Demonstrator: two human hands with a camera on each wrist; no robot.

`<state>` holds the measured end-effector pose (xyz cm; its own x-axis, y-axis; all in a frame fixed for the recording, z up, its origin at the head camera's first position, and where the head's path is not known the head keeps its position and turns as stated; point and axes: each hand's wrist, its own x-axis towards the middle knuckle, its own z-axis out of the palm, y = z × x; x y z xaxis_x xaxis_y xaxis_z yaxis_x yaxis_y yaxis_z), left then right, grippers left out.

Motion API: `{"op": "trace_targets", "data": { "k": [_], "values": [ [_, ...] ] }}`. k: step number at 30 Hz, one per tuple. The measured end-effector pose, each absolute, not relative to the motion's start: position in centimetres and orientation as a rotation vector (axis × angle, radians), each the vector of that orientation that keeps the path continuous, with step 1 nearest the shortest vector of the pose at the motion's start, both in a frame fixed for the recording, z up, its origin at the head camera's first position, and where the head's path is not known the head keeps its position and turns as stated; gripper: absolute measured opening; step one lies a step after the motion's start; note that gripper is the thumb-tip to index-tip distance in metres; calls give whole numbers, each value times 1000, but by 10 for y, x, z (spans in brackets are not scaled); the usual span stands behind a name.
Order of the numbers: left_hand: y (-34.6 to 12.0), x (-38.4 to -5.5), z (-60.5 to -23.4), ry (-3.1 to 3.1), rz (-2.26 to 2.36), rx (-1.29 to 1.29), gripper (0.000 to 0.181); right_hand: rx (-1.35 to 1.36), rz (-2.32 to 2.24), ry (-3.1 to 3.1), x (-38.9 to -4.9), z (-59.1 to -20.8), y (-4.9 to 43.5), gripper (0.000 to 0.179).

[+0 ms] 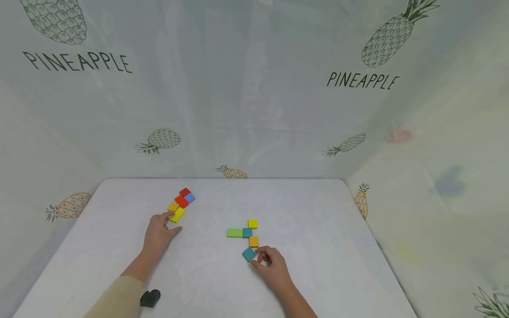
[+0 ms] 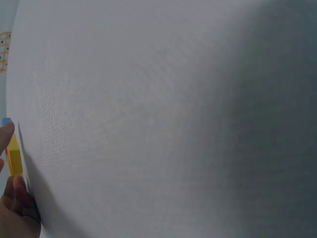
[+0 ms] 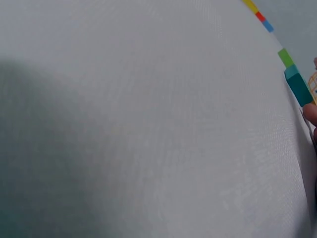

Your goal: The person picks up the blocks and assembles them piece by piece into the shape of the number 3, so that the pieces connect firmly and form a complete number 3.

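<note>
In the head view my right hand [image 1: 273, 267] pinches a teal block [image 1: 248, 254] between thumb and finger, its corner turned toward an orange block [image 1: 253, 241]. Above that one sit another teal block [image 1: 247, 232], a long light-green block [image 1: 235, 233] and a yellow block [image 1: 252, 224]. Farther left, my left hand [image 1: 158, 235] reaches to a longer yellow block [image 1: 177, 215], fingertips at its near side and thumb spread away. The right wrist view shows the held teal block [image 3: 298, 87] at its right edge, with a fingertip against it.
Beyond the left hand lie another orange block [image 1: 173, 207], two red blocks [image 1: 181, 201] and a blue block [image 1: 189, 198]. A black heart-shaped piece [image 1: 150, 298] lies beside the left sleeve [image 1: 119, 297]. A pineapple-print curtain [image 1: 246, 88] surrounds the white table [image 1: 318, 247].
</note>
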<state>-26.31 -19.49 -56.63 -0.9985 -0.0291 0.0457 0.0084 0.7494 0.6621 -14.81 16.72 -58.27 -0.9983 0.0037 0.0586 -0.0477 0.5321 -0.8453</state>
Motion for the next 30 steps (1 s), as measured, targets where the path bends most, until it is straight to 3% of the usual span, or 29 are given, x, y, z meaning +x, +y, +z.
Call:
{"op": "trace_targets", "data": {
  "k": [8,30],
  "values": [
    [-197,-275,-568,-2973,-992,62,61,87,1542,-2664,-146,-583,169,25],
    [-192,-278,-565,-2963,-1059,43,45,93,1536,-2654,-146,-582,169,24]
  ]
}}
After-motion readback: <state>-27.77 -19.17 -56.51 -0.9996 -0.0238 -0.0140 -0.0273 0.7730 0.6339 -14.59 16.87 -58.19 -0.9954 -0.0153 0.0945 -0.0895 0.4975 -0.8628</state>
